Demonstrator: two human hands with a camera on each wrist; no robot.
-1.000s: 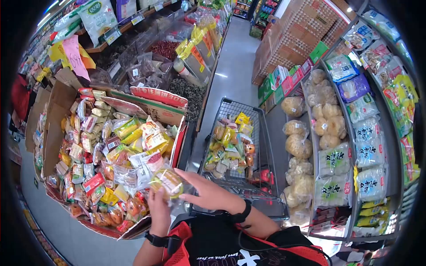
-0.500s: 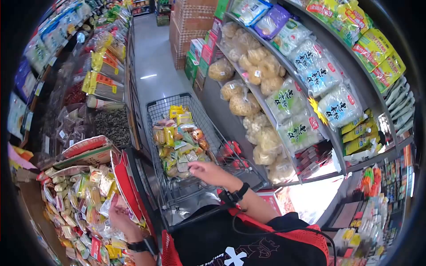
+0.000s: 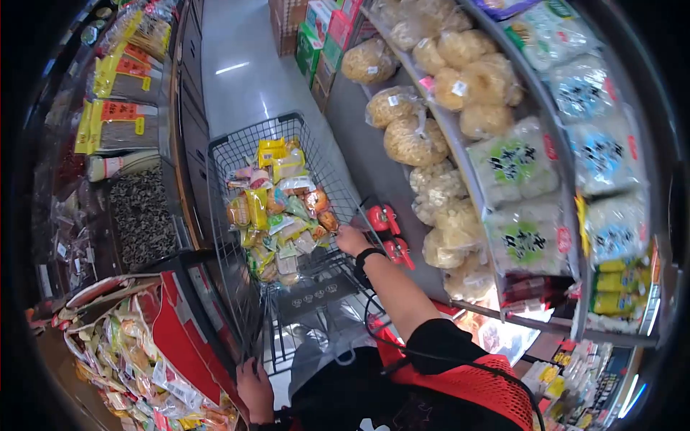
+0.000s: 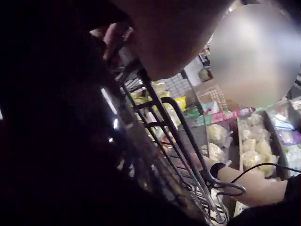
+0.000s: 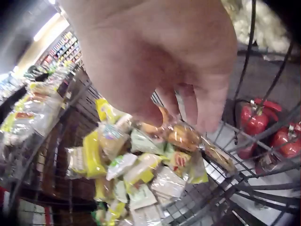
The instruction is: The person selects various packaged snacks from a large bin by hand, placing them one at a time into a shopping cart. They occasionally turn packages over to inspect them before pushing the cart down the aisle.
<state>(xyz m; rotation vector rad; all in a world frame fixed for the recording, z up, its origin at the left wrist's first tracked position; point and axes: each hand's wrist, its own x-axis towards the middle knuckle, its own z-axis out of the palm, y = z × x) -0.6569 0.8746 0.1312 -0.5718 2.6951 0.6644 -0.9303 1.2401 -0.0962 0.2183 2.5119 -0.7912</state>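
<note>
A wire shopping cart (image 3: 215, 154) stands before me, with a heap of small packaged snacks and breads (image 3: 291, 226) inside. My right hand (image 3: 352, 241) reaches to the cart's right side, beside the heap. In the right wrist view its loosely bent fingers (image 5: 209, 106) point down over round buns in clear wrappers (image 5: 183, 136), with nothing seen in its grasp. My left hand (image 3: 255, 391) is at the cart's near left corner; in the dim left wrist view its fingers curl around the frame at the top of the dark bars (image 4: 155, 101).
A cardboard box (image 3: 183, 330) full of packaged snacks stands left of the cart. Red fire extinguishers (image 3: 383, 218) sit low at the right. Shelves beyond them hold bagged puffed goods (image 3: 417, 140) and noodle packs (image 3: 521, 230). A dried-goods bin (image 3: 144, 212) borders the aisle at left.
Both hands have left the box, where they held a clear-wrapped snack pack between them. The right hand moved over and into the cart; the left went to its near corner. The view turned right.
</note>
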